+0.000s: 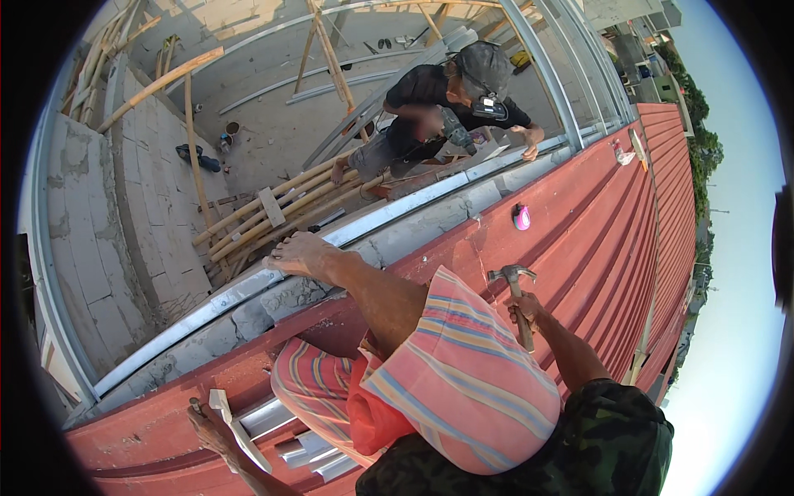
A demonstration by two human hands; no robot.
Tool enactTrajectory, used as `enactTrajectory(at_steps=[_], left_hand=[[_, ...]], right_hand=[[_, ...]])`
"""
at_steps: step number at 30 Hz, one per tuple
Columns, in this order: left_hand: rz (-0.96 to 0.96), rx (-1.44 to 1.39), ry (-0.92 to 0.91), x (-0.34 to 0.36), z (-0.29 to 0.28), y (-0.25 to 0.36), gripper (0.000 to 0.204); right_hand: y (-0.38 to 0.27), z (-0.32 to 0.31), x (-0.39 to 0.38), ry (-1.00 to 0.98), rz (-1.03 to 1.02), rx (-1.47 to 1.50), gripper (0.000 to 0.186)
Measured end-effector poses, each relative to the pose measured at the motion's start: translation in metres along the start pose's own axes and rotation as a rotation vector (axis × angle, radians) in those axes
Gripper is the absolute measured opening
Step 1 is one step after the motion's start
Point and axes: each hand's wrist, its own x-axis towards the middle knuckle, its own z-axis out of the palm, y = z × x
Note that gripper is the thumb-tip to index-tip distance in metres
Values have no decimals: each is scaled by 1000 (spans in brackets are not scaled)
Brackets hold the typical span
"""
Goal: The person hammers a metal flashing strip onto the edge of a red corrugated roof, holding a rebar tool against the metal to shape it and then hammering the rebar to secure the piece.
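My right hand [526,312] is closed around the handle of a claw hammer [514,273], with its metal head up, over the red roof sheeting. At the lower left, my left hand [213,431] is closed beside a pale, narrow strip [240,430]. A small dark rounded end [195,403] shows at its fingers; what it belongs to is unclear. Several shiny metal profile pieces [310,453] lie on the roof by my bent leg. My bare foot [302,255] rests on a long metal channel [356,236] along the wall top.
Across the channel a co-worker [413,91] leans over it with a power drill [456,132]. A pink tape measure [521,217] lies on the ridged red roof [579,223]. Bamboo poles [277,202] and a block wall [91,240] stand at left, above a lower floor.
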Motion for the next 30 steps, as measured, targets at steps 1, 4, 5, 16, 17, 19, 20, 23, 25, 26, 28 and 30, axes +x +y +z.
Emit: enactTrajectory(at_steps=[1, 4, 5, 16, 17, 19, 20, 23, 25, 26, 28, 30], left_hand=[[1, -26, 5, 2, 3, 1, 28], [-19, -60, -10, 4, 5, 8, 30], [-42, -74, -30, 4, 6, 11, 31], [-122, -438, -127, 30, -16, -4, 32], [-138, -391, -174, 35, -14, 4, 33], [-150, -389, -182, 45, 2, 16, 37], [-140, -369, -183, 48, 7, 16, 39], [-189, -374, -183, 39, -13, 12, 36], [-228, -333, -187, 37, -25, 14, 35], [-250, -302, -206, 36, -28, 17, 35], [-192, -381, -155, 34, -26, 22, 35], [-126, -460, -113, 36, -26, 26, 35]], right_hand=[[-1, -1, 2, 9, 0, 19, 16], [-3, -4, 10, 11, 17, 37, 14], [-1, -5, 13, 8, 29, 35, 14], [6, 46, 79, -78, -386, -880, 27], [-33, 96, 58, -142, -672, -1012, 28], [-112, 205, 8, -275, -1226, -1213, 30], [-141, 259, -13, -322, -1442, -1305, 31], [-176, 383, -50, -389, -1790, -1517, 35], [-182, 417, -55, -403, -1800, -1567, 38], [-180, 421, -46, -408, -1792, -1569, 39], [-177, 427, -23, -397, -1758, -1579, 42], [-176, 428, -8, -382, -1782, -1583, 45]])
